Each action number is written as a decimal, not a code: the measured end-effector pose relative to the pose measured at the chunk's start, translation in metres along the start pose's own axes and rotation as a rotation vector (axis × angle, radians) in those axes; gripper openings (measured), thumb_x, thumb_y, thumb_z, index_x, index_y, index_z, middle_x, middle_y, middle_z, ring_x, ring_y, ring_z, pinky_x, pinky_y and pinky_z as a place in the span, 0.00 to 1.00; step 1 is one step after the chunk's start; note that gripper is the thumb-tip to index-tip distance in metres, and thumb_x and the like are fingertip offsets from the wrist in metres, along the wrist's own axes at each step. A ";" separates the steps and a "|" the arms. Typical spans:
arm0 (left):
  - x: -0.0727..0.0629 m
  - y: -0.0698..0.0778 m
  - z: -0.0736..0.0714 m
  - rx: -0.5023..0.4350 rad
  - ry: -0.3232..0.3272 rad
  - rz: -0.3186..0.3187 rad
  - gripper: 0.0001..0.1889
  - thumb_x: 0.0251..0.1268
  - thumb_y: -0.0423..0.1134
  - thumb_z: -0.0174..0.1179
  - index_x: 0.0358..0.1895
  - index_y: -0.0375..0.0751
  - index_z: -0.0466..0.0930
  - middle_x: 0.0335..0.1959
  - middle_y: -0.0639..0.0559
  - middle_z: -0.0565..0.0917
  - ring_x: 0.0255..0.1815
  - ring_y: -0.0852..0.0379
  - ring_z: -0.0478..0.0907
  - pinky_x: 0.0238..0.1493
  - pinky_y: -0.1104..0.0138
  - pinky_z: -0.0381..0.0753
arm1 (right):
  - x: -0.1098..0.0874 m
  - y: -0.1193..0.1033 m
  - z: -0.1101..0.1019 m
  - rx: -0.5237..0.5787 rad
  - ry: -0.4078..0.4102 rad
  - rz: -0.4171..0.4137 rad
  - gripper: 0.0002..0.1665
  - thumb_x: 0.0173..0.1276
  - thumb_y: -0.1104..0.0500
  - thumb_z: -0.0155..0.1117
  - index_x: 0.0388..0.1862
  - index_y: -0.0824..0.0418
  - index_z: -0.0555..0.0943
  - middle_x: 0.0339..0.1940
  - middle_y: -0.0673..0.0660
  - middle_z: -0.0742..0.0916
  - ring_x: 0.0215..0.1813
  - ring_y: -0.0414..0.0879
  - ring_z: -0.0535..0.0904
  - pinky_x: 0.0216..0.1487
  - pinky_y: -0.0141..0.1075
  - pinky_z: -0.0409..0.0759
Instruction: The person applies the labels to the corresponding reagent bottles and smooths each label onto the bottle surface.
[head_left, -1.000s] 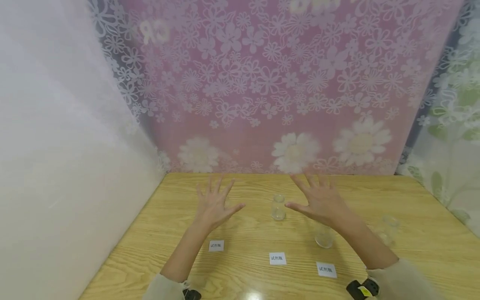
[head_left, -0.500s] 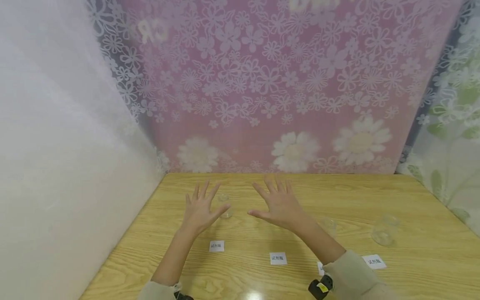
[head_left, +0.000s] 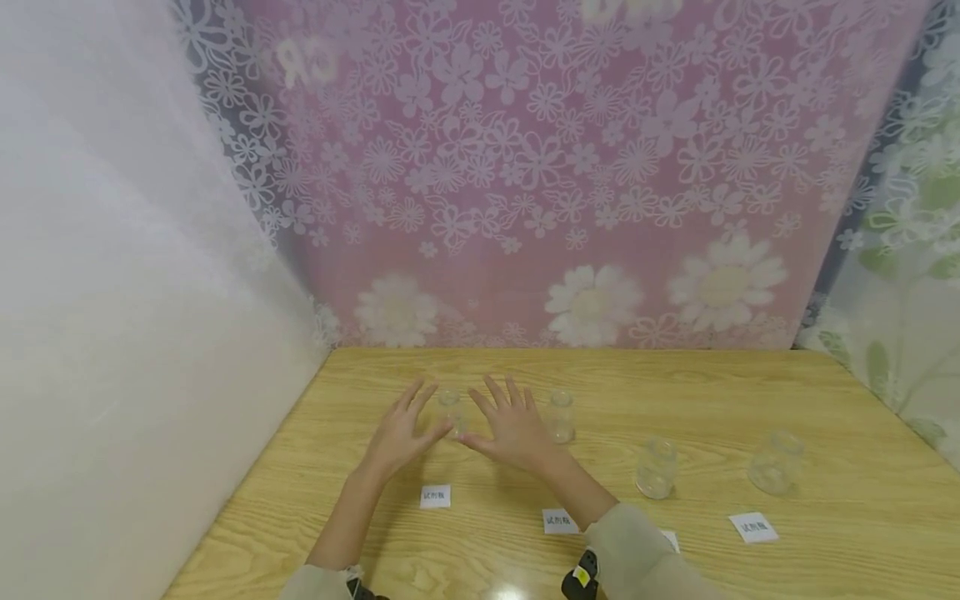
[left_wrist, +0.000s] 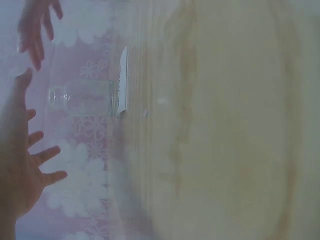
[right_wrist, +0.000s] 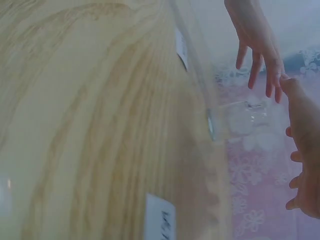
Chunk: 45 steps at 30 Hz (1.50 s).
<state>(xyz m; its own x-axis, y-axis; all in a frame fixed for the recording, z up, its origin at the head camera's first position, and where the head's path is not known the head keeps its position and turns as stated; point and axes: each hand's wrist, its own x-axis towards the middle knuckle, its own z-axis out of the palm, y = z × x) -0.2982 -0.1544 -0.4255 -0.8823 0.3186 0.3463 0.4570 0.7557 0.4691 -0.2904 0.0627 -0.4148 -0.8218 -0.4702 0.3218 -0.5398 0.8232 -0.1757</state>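
Observation:
A clear glass bottle [head_left: 449, 407] stands upright at the left of the table, between my two hands. To its left is my left hand [head_left: 396, 437], fingers spread and relaxed, holding nothing. On its other side my right hand [head_left: 516, 432] is also spread, with its thumb overlapping the lower part of the bottle in the head view. Both wrist views show this bottle [left_wrist: 87, 97] beyond the hands. A second clear bottle [head_left: 561, 417] stands just right of my right fingers. A small white printed card [head_left: 435, 497] lies in front of the first bottle.
Two more clear bottles, a nearer one [head_left: 657, 471] and one farther right [head_left: 776, 463], stand on the wooden table [head_left: 720, 392]. Printed cards lie along the front, one [head_left: 753, 527] at right and one [head_left: 558, 522] mid-table; another is mostly under my right sleeve. A flowered curtain [head_left: 480, 275] hangs behind.
My right hand has swept left, from beside the second bottle to the leftmost one, and come lower. My left hand has shifted slightly left and down. The bottles have stayed put.

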 end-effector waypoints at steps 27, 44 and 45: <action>0.005 -0.031 0.037 -0.519 0.013 0.023 0.24 0.65 0.35 0.55 0.64 0.35 0.65 0.57 0.34 0.71 0.50 0.42 0.74 0.51 0.54 0.73 | 0.014 -0.010 0.055 0.589 0.109 0.068 0.29 0.70 0.58 0.55 0.65 0.67 0.61 0.60 0.67 0.73 0.60 0.62 0.67 0.55 0.54 0.69; -0.012 -0.033 0.030 -0.593 -0.027 0.022 0.24 0.65 0.37 0.56 0.63 0.35 0.65 0.59 0.38 0.70 0.55 0.42 0.71 0.55 0.55 0.70 | 0.008 -0.021 0.058 0.877 0.075 0.115 0.24 0.70 0.60 0.53 0.60 0.69 0.61 0.57 0.72 0.72 0.56 0.65 0.71 0.50 0.50 0.74; -0.013 -0.032 0.029 -0.596 -0.027 0.025 0.24 0.65 0.37 0.56 0.62 0.34 0.65 0.59 0.38 0.70 0.55 0.41 0.71 0.54 0.55 0.70 | 0.007 -0.022 0.059 0.876 0.071 0.119 0.24 0.70 0.60 0.53 0.60 0.68 0.61 0.57 0.71 0.72 0.56 0.64 0.71 0.50 0.50 0.74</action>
<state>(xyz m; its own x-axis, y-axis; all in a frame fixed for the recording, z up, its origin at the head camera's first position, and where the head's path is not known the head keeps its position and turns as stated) -0.3049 -0.1658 -0.4688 -0.8696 0.3525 0.3457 0.4547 0.2986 0.8391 -0.2950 0.0228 -0.4632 -0.8839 -0.3524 0.3076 -0.4209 0.3122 -0.8517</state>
